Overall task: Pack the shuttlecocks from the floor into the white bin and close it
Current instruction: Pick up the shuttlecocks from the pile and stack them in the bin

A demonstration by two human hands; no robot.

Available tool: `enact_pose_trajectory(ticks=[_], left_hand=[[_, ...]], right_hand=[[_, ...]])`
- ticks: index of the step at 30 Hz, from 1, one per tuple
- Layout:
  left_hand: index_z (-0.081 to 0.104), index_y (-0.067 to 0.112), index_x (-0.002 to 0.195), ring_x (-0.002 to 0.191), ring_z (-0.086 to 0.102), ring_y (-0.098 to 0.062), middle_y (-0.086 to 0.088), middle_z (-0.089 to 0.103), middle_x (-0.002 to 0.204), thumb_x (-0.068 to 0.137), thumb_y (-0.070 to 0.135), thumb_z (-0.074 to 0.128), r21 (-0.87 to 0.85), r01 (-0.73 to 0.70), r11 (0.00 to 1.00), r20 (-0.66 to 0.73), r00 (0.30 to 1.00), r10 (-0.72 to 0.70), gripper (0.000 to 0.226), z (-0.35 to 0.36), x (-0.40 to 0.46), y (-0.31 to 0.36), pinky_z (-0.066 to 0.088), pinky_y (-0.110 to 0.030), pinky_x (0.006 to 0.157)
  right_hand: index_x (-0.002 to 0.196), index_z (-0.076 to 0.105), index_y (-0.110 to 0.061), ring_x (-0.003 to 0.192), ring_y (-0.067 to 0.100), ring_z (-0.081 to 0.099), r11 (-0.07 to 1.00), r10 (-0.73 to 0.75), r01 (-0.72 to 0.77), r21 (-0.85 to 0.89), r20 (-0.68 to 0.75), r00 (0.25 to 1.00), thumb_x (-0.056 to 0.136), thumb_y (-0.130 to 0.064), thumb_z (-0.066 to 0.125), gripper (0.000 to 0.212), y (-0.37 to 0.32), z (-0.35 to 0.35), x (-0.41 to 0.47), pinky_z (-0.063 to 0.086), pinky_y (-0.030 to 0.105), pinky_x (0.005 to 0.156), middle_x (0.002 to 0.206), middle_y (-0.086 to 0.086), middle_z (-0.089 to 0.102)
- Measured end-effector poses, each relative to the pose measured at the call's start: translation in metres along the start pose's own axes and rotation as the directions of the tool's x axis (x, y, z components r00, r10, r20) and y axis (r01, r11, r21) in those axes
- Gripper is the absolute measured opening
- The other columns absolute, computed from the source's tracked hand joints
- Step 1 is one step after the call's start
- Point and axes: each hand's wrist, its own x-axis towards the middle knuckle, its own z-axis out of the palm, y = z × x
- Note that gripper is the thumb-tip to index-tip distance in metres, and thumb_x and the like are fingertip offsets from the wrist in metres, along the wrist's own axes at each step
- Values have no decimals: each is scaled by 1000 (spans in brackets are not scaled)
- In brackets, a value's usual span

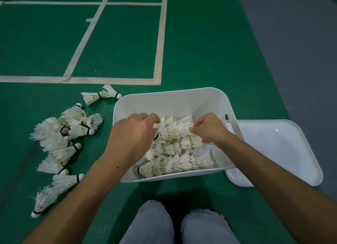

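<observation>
The white bin (171,99) stands open on the green court floor, partly filled with rows of stacked white shuttlecocks (175,158). Both hands are inside it. My left hand (133,134) grips the cork end of a nested row of shuttlecocks (173,130). At the feather end of the same row, my right hand (207,128) pinches it with curled fingers. The row sits on top of the others in the bin. Left of the bin, several loose shuttlecocks (62,138) lie in a pile on the floor, and two more (101,95) lie farther back.
The bin's white lid (277,149) lies flat on the floor, touching the bin's right side. My knees (173,225) in light trousers are at the bottom of the view. White court lines (80,79) run across the floor behind the bin.
</observation>
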Motion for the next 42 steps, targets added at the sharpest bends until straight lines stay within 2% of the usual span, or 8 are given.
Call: enact_pose_trajectory(ticks=[6, 11, 16, 22, 26, 31, 36, 42], left_hand=[[58, 27, 132, 100, 68, -18, 9, 76, 107, 92, 39, 79, -244, 25, 969, -68, 997, -43, 47, -7, -12, 6, 46, -35, 82], [78, 27, 103, 100, 58, -19, 12, 74, 93, 88, 36, 81, -206, -176, 963, -85, 983, 161, 17, -4, -9, -2, 49, -41, 83], [80, 39, 97, 115, 48, -20, 14, 60, 120, 89, 52, 69, -177, -266, 948, -37, 964, 264, 18, -8, -5, 0, 46, -39, 89], [74, 36, 105, 104, 57, -12, 14, 54, 121, 94, 45, 73, -296, -237, 925, -56, 971, 231, 15, -10, -3, 4, 54, -41, 80], [60, 40, 128, 112, 59, -9, 17, 48, 133, 96, 51, 68, -365, -121, 923, -47, 993, 111, 35, -7, 3, 6, 55, -40, 85], [49, 33, 147, 127, 54, -21, 4, 54, 144, 98, 49, 66, -8, -99, 995, 195, 976, 99, 54, 13, 24, 1, 51, -38, 93], [48, 22, 140, 101, 66, -30, -5, 58, 124, 100, 43, 64, 187, -102, 977, 320, 947, 38, 47, 35, 37, -1, 53, -41, 74], [58, 18, 127, 83, 68, -31, -5, 59, 114, 100, 29, 60, 242, -94, 966, 304, 952, 17, 29, 44, 44, -9, 57, -41, 69]], right_hand=[[97, 73, -8, 82, 27, 72, 987, -84, 76, -142, -49, 995, 94, -33, 76, 26, 7, -16, -16, 63, 46, 86, 92, 6, 74], [137, 62, -30, 107, 6, 64, 885, -457, 454, -104, -10, 889, 94, -31, 76, 45, -4, -22, -65, 58, 32, 92, 132, -11, 61], [123, 67, -39, 108, 9, 59, 745, -629, 624, -235, 65, 775, 89, -40, 80, 36, -10, -12, -83, 56, 39, 96, 129, -15, 42], [102, 76, -32, 103, 11, 47, 630, -728, 672, -388, 4, 685, 92, -48, 74, 19, -5, -10, -78, 54, 40, 85, 116, -9, 43], [99, 78, -25, 110, 17, 44, 624, -736, 600, -501, -121, 666, 92, -42, 74, 20, -1, -25, -74, 46, 35, 93, 118, -5, 54], [94, 77, -14, 89, 26, 53, 675, -659, 373, -637, -292, 693, 96, -27, 72, 14, 5, -43, -62, 50, 39, 72, 92, 3, 70], [81, 64, -10, 60, 28, 55, 619, -569, 228, -751, -230, 789, 93, -13, 69, 13, 8, -32, -44, 42, 31, 53, 73, 6, 57], [82, 68, -16, 69, 24, 64, 870, -358, 214, -445, -271, 893, 90, -25, 75, 14, 9, -15, -19, 59, 38, 69, 74, 2, 67]])
